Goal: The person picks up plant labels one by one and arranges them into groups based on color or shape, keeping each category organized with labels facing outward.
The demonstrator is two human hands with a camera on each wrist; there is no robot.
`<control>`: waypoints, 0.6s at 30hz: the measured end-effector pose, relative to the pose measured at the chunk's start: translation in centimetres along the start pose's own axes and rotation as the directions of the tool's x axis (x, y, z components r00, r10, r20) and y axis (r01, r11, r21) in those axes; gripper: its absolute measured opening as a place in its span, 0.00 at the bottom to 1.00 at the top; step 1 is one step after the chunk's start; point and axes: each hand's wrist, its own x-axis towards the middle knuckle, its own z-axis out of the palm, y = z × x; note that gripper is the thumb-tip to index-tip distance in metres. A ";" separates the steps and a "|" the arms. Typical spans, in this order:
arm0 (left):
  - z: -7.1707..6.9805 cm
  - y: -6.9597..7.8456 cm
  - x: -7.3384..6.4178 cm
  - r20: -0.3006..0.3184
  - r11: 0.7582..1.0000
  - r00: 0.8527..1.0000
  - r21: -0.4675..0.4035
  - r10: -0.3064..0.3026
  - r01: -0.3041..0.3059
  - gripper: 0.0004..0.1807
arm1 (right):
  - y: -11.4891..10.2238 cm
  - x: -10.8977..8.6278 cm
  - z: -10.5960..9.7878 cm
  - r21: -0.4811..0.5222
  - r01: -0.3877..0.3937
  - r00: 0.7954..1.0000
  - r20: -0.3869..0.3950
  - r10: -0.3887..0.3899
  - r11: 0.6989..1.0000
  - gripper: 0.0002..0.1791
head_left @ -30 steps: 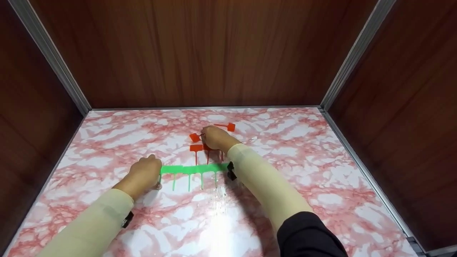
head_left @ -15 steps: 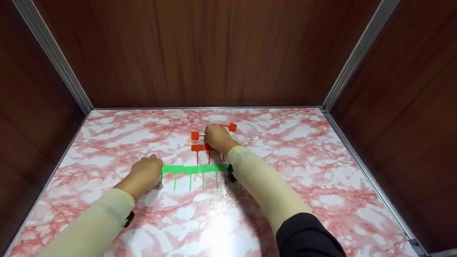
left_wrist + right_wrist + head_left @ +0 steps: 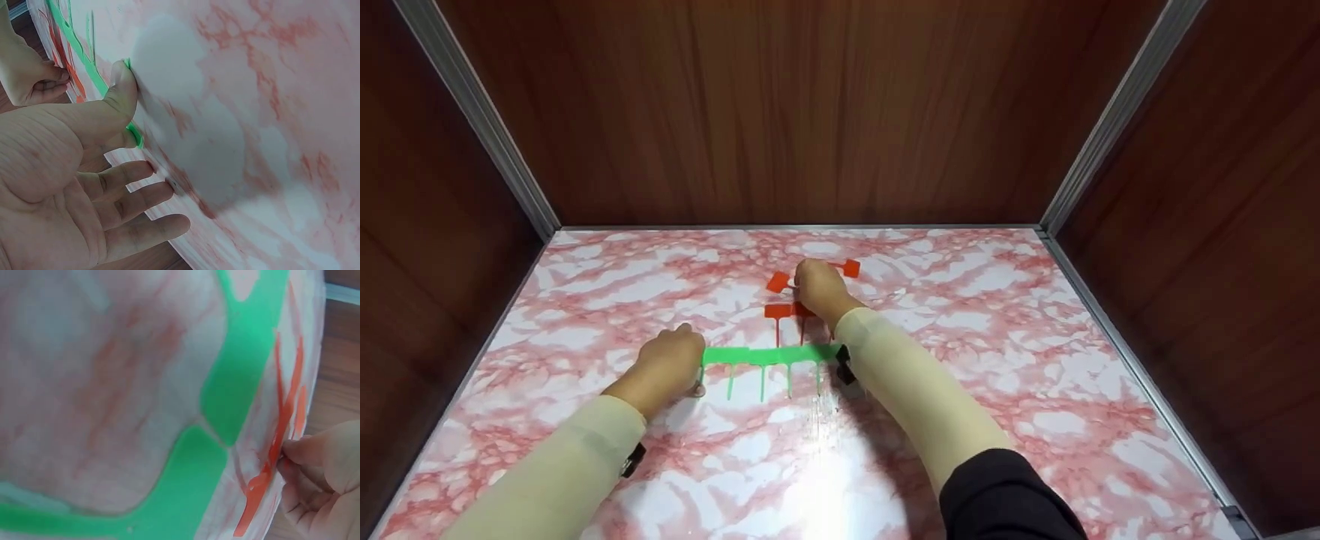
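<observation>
In the head view, my left hand (image 3: pixel 671 360) is at the left end of a row of green T-shaped plastic tags (image 3: pixel 761 355), their thin stems pointing toward me. Thumb and index finger hold the end green tag (image 3: pixel 135 135) in the left wrist view, while the other fingers stretch out loosely. My right hand (image 3: pixel 819 286), farther back, pinches the stem of a red T-shaped tag (image 3: pixel 778 282) whose square head sticks out to the left. Below that hand lie red tags (image 3: pixel 778 310) side by side, partly hidden by it and the forearm.
Another red tag (image 3: pixel 851 268) lies just beyond the right hand. The pink-and-white marbled tabletop (image 3: pixel 990 330) is bounded by brown wood panels (image 3: pixel 802 112) and metal edge strips. My right forearm (image 3: pixel 922 397) crosses over the right end of the green row.
The right hand has shifted slightly right and back, and the pinched red tag has turned, its head now tilted up. The left hand stays at the green row's end.
</observation>
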 end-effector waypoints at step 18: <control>0.0 -0.3 -0.2 0.020 1.000 1.000 -0.018 -0.004 0.004 0.27 | 1.0 -1.0 -2.8 0.410 -0.232 0.973 0.100 0.209 0.882 0.12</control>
